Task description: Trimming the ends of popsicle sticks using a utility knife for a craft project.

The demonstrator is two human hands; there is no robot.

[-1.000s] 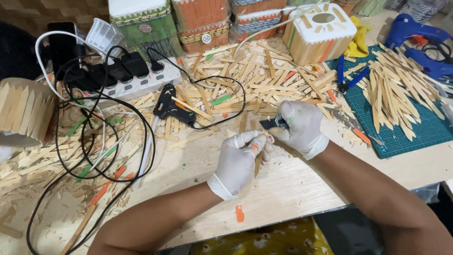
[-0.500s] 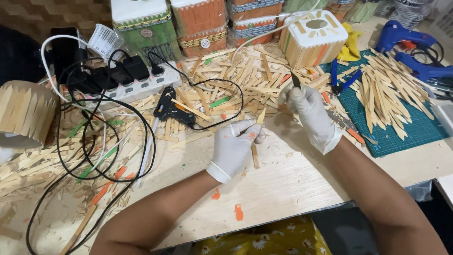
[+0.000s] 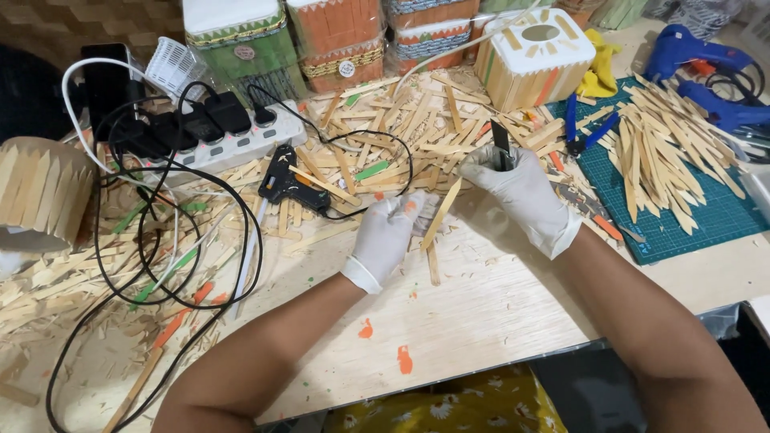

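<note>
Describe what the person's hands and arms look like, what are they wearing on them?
Both hands wear thin, white disposable gloves that fit closely and end at the wrist, each with a rolled cuff. The left hand glove has a small orange smear near the knuckles; the right hand glove looks plain white. Above the gloves both forearms are bare: no sleeves, watch or bracelets show.

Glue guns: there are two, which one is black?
The black glue gun lies left of the left hand, beside the white power strip. The other, the blue glue gun, sits far right.
</note>
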